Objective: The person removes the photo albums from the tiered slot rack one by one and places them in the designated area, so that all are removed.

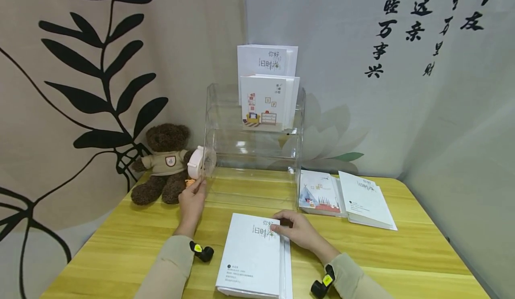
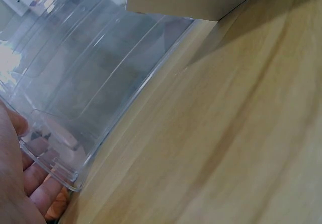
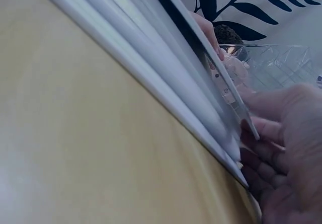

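Note:
A clear tiered display rack (image 1: 253,162) stands at the back of the table. My left hand (image 1: 192,203) grips its lower left edge; in the left wrist view the thumb (image 2: 16,122) lies on one side of the clear panel and fingers show through it. A thick white album (image 1: 251,254) lies flat in front of the rack. My right hand (image 1: 299,232) pinches its upper right cover, thumb on top. In the right wrist view, fingers (image 3: 266,153) reach under the raised cover (image 3: 221,73), above the album's pages. Two albums, one white (image 1: 265,57) and one with a furniture picture (image 1: 261,102), stand in the upper tiers.
A brown teddy bear (image 1: 166,165) sits left of the rack, next to a pale pink round object (image 1: 196,162) partly behind the clear side. Two more albums, an illustrated one (image 1: 319,194) and a white one (image 1: 366,200), lie on the table (image 1: 422,245) to the right.

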